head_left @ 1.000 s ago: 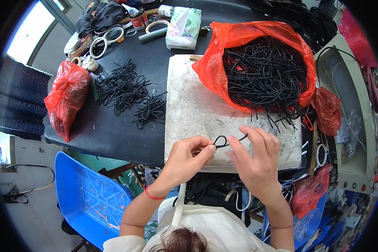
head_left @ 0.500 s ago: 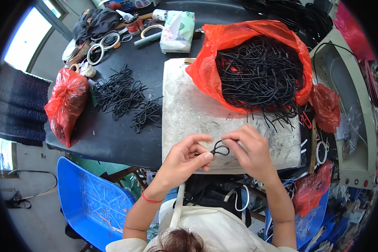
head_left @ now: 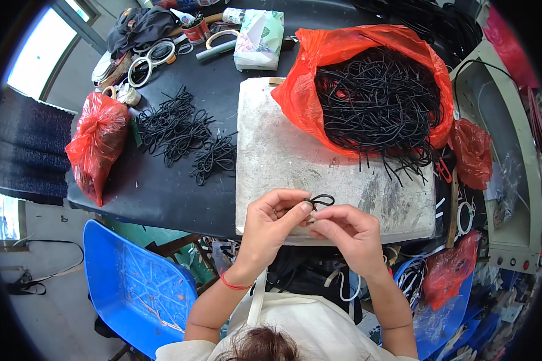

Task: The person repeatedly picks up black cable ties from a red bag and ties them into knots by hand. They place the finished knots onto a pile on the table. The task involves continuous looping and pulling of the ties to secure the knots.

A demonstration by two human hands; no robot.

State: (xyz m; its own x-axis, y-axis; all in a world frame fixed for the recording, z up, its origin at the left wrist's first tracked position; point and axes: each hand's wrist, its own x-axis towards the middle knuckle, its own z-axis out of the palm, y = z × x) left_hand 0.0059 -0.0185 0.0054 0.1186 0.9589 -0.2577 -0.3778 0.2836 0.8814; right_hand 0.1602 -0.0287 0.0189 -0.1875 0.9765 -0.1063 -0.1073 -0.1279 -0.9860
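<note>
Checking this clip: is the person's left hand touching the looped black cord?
Touching. The head view shows the left hand pinching the black cord between thumb and fingers, its loop sticking out just beyond the thumb tip.

Thin gloss and scuffed matt, as I see it remotely.
Open red bag (head_left: 307,90): crinkled, glossy plastic. Looped cord (head_left: 324,196), bagged cords (head_left: 379,99): dull; I can't tell rubber from cloth. Pale board (head_left: 319,174): matt, stained. Black surface (head_left: 162,201): smooth, faint sheen. Blue tub (head_left: 111,259): smooth plastic.
</note>
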